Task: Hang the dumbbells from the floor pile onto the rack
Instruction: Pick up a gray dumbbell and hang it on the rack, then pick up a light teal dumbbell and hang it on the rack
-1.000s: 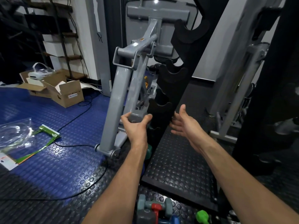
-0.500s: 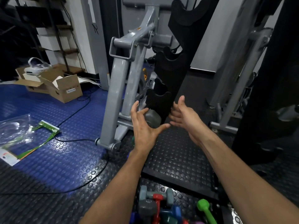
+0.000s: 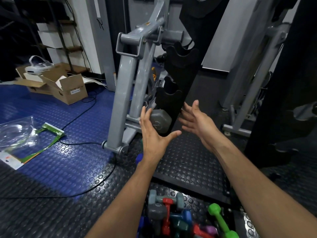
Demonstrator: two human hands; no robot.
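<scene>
A grey dumbbell rests in the lowest notch of the black upright rack. Only its near hexagonal end shows. My left hand is open just below and left of that end, fingers spread, not gripping it. To the right of the rack, my right hand is also open with nothing in it. The floor pile lies at the bottom between my forearms: grey, red, blue, teal, purple and a green dumbbell. The rack's upper notches hold nothing.
A grey machine frame stands just left of the rack. A black cable runs over the blue studded floor. An open cardboard box and plastic packaging lie to the left. More grey frames and dark equipment stand on the right.
My left hand was shut on the grey dumbbell at the rack. It has let go and opened, and the dumbbell now rests in the lowest notch. The view tilted down.
</scene>
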